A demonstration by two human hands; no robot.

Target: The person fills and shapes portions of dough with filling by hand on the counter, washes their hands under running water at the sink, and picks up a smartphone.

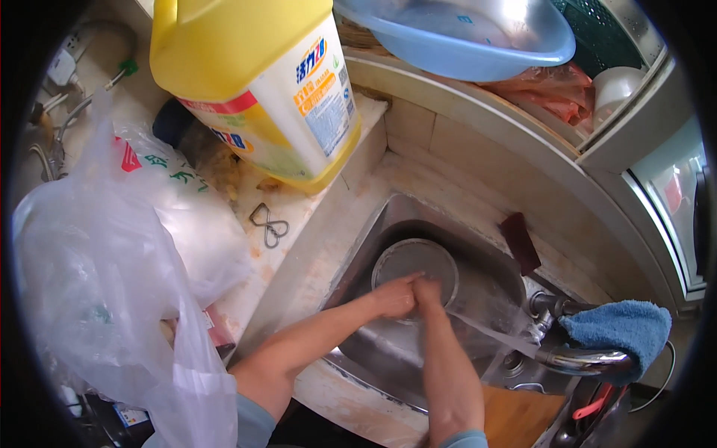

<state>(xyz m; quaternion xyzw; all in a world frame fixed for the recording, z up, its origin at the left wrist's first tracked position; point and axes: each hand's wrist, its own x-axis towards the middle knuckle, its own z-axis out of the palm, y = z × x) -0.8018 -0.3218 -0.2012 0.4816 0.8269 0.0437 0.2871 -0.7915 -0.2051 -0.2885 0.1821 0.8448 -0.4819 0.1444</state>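
My left hand [396, 297] and my right hand [428, 292] are pressed together over the sink, fingers touching and partly overlapping. Whether anything small lies between them is hidden. Below them, in the stainless steel sink [386, 350], sits a round grey vessel [404, 257] with a pale rim. A chrome faucet [588, 359] at the right sends a stream of water [493, 336] leftward to the right wrist and the vessel. A blue cloth [619, 336] is draped over the faucet.
A large yellow detergent jug [224, 56] and a plastic bag [106, 246] stand on the left counter near a bent metal clip [270, 225]. A dark red block [520, 243] lies on the sink's back ledge. A blue basin [476, 56] rests above; a wooden board [521, 411] lies at lower right.
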